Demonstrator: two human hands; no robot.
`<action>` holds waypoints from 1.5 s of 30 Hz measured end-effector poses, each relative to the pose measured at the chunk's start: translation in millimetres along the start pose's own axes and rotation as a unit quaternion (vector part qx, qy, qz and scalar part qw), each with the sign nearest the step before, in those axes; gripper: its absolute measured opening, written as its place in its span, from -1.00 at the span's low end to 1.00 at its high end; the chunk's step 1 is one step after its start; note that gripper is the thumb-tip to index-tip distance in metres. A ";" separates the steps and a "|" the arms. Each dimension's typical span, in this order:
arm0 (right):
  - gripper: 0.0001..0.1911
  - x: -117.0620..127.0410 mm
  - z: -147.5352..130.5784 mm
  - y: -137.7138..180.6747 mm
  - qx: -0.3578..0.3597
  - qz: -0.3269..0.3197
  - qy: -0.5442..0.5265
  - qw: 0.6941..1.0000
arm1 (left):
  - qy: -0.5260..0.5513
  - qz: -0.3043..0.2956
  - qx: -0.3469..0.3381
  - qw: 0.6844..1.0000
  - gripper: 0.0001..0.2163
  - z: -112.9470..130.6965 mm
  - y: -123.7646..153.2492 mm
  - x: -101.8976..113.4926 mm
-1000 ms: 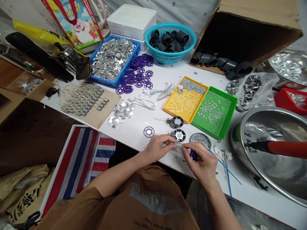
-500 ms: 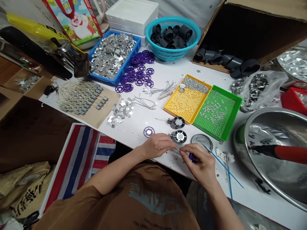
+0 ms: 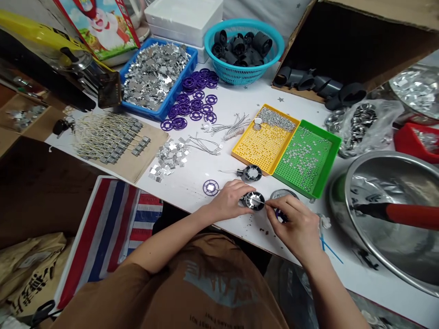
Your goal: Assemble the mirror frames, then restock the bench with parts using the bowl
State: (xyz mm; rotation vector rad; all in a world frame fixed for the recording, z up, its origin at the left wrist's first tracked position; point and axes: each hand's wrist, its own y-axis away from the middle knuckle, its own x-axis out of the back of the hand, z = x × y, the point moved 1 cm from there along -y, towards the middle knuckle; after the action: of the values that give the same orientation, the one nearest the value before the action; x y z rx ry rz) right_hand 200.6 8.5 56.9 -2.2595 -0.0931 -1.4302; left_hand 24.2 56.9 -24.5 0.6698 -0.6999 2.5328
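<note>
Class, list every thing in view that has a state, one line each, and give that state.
left hand: fingers resting on black round part
right hand: pinching thin wire over that part
blue crate: full of silver metal pieces
teal basket: full of black plastic fittings
green tray: holding scattered small metal pieces
cardboard box: open

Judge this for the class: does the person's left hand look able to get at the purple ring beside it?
Probably yes. The left hand lies right next to the purple ring, with nothing standing between them on the white table. It seems to be steadying the dark round part, so it might need to let go first.
</note>
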 end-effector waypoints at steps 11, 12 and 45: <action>-0.91 -5.6 -15.3 -3.4 0.024 -0.027 0.078 0.996 | -0.155 0.124 -0.043 0.979 -0.80 4.0 39.1 2.5; -0.91 -6.3 -16.3 -4.1 0.025 -0.031 0.088 0.995 | -0.160 0.118 -0.042 0.979 -0.83 3.1 40.7 -0.3; -0.83 -18.3 -39.0 -24.9 0.016 -0.157 0.242 0.957 | -0.088 0.044 0.014 0.995 -0.80 -2.4 32.4 1.6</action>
State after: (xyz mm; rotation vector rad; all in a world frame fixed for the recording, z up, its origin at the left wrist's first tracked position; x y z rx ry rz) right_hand 152.1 17.9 63.3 -1.8606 -0.3251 -2.0930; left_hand 5.6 33.4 -37.0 0.8982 -0.7694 2.5900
